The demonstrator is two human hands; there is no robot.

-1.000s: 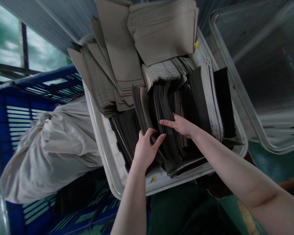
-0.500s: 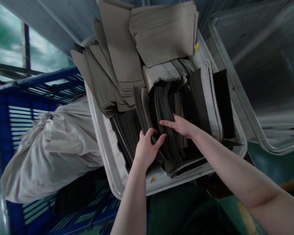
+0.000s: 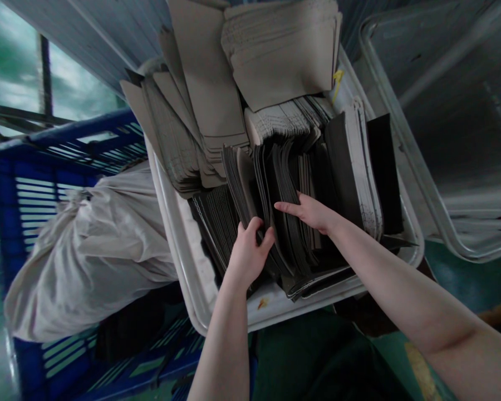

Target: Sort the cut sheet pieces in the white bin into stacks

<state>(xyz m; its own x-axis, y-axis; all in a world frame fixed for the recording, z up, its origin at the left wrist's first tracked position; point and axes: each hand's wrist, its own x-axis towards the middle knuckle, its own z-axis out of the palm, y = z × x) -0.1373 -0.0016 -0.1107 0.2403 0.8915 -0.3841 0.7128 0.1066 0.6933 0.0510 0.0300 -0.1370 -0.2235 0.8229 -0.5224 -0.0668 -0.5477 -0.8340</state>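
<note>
A white plastic tub (image 3: 179, 267) holds rows of dark flat sheets (image 3: 288, 172) standing on edge, their material unclear. My left hand (image 3: 248, 253) reaches into the front of the tub. Its thumb and fingers close around a thin bunch of dark sheets (image 3: 259, 172), whose lower part is hidden. Just to the right, my right hand (image 3: 313, 213) holds the neighbouring dark bundle, thumb stretched across the top edges and fingers mostly hidden behind it. A narrow gap separates the two bunches. More dark sheets (image 3: 215, 223) stand packed left of my left hand.
Beige stacked pieces (image 3: 281, 61) fill the tub's far side, and pale-edged sheets (image 3: 363, 167) stand at its right. A blue slatted crate (image 3: 33, 167) with a tied whitish cloth bag (image 3: 96, 250) sits at left. Another large tray (image 3: 442, 139) lies at right.
My left thumb has moved left, closing toward the fingers. A thin bunch of dark sheets has parted leftward from the bundle at my right hand, which has barely moved.
</note>
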